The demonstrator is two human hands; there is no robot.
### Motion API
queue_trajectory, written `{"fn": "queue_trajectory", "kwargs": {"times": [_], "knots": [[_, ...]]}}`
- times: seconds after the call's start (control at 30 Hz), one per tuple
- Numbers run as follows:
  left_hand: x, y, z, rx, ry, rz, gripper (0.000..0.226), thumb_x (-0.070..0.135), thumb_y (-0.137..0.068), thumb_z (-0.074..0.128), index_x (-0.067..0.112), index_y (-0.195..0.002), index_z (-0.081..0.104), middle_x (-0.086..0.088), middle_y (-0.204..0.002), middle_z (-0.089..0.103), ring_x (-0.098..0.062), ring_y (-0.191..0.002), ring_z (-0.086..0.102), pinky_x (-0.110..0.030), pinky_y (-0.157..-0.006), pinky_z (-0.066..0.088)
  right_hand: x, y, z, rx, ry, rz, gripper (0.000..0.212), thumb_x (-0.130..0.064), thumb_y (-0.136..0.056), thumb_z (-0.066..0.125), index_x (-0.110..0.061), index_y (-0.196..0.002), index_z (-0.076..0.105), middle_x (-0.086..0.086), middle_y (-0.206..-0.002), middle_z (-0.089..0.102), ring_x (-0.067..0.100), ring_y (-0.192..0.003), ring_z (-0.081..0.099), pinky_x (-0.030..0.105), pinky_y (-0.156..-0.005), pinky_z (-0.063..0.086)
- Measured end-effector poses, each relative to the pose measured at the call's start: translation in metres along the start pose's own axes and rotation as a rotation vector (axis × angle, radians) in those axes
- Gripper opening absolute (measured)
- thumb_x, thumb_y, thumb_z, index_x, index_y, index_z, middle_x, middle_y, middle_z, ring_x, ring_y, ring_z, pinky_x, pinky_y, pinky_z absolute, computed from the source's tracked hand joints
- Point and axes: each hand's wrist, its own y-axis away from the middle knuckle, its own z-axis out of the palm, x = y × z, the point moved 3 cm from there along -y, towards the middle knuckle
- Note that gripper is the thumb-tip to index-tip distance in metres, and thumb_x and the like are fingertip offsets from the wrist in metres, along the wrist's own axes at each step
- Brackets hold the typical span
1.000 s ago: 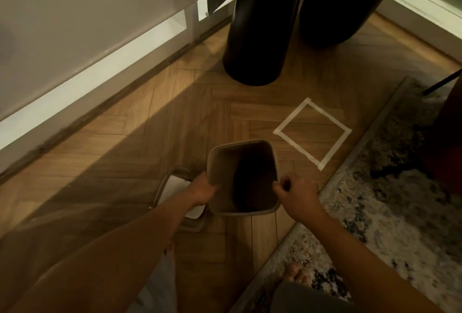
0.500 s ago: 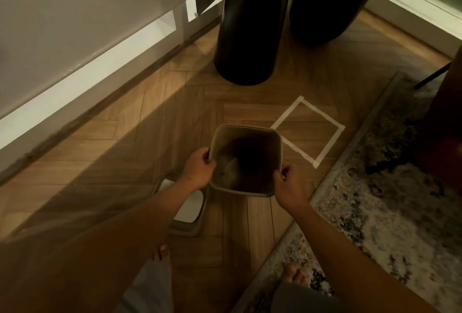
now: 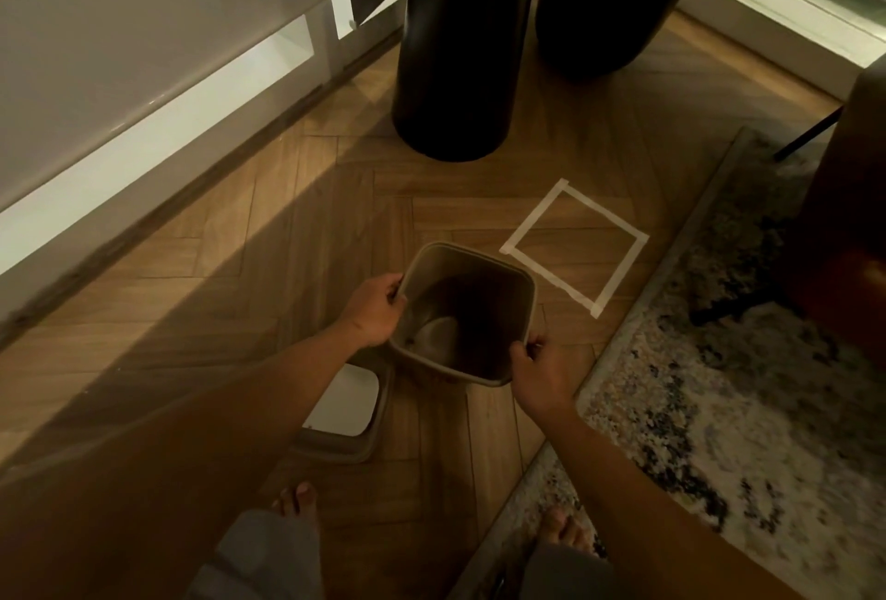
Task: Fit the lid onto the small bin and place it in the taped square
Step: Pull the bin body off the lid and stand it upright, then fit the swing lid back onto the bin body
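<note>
I hold a small grey-brown bin (image 3: 467, 264), open at the top and empty, above the wooden floor. My left hand (image 3: 376, 314) grips its left rim and my right hand (image 3: 539, 367) grips its near right corner. The lid (image 3: 350, 403), grey-framed with a white centre panel, lies flat on the floor below and left of the bin, partly hidden by my left forearm. The taped square (image 3: 575, 247) of white tape sits on the floor just beyond and right of the bin, with nothing inside it.
Two tall black vases (image 3: 462, 43) (image 3: 618, 0) stand behind the square. A patterned rug (image 3: 719, 383) borders it on the right, with dark furniture (image 3: 853, 216) at the far right. A wall and skirting (image 3: 144, 129) run along the left. My bare feet (image 3: 297, 501) show at the bottom.
The bin has moved away from me and toward the taped square, held in both hands throughout. The lid has stayed on the floor.
</note>
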Motion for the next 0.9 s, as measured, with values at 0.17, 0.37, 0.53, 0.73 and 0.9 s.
{"fn": "queue_trajectory", "kwargs": {"times": [0.17, 0.37, 0.53, 0.73, 0.9], "knots": [[-0.008, 0.005, 0.007, -0.026, -0.021, -0.039, 0.031, 0.012, -0.099, 0.057, 0.008, -0.129, 0.063, -0.010, -0.122, 0.069, -0.026, -0.111, 0.064, -0.037, -0.094, 0.051, 0.014, 0.004, 0.001, -0.014, 0.089, -0.010, 0.019, -0.016, -0.103, 0.063, 0.001, -0.111, 0.061, 0.008, -0.095, 0.066, 0.012, -0.076, 0.065, 0.009, -0.048, 0.046], [-0.010, 0.017, -0.003, -0.124, 0.038, -0.055, 0.042, 0.023, -0.098, 0.062, 0.014, -0.139, 0.056, -0.006, -0.132, 0.064, -0.021, -0.121, 0.060, -0.040, -0.103, 0.048, 0.004, 0.008, -0.007, 0.037, 0.153, 0.002, 0.056, -0.020, -0.101, 0.068, 0.000, -0.150, 0.048, 0.015, -0.138, 0.063, 0.027, -0.122, 0.065, 0.007, -0.072, 0.045], [-0.027, 0.034, -0.037, -0.064, 0.015, -0.096, 0.039, 0.023, -0.099, 0.060, 0.016, -0.138, 0.056, -0.004, -0.130, 0.064, -0.017, -0.116, 0.060, -0.030, -0.094, 0.049, -0.038, 0.017, -0.002, 0.014, 0.222, -0.212, 0.058, -0.025, -0.099, 0.069, -0.017, -0.152, 0.046, 0.004, -0.137, 0.060, 0.011, -0.119, 0.057, 0.008, -0.078, 0.045], [-0.056, 0.059, -0.089, 0.032, 0.023, -0.186, 0.036, 0.017, -0.101, 0.056, 0.010, -0.137, 0.055, -0.007, -0.120, 0.061, -0.009, -0.093, 0.058, -0.009, -0.063, 0.041, -0.108, 0.044, 0.022, -0.094, 0.240, -0.400, 0.045, -0.024, -0.101, 0.068, -0.023, -0.145, 0.056, -0.005, -0.143, 0.056, 0.007, -0.123, 0.052, 0.032, -0.103, 0.047], [-0.087, 0.080, -0.112, 0.070, 0.016, -0.261, 0.039, 0.029, -0.102, 0.054, 0.017, -0.139, 0.056, -0.004, -0.122, 0.062, -0.017, -0.106, 0.058, -0.024, -0.081, 0.044, -0.127, 0.079, 0.067, -0.234, 0.195, -0.447, 0.036, -0.022, -0.105, 0.063, -0.025, -0.141, 0.060, -0.010, -0.130, 0.063, 0.006, -0.113, 0.063, 0.031, -0.095, 0.058]]}}
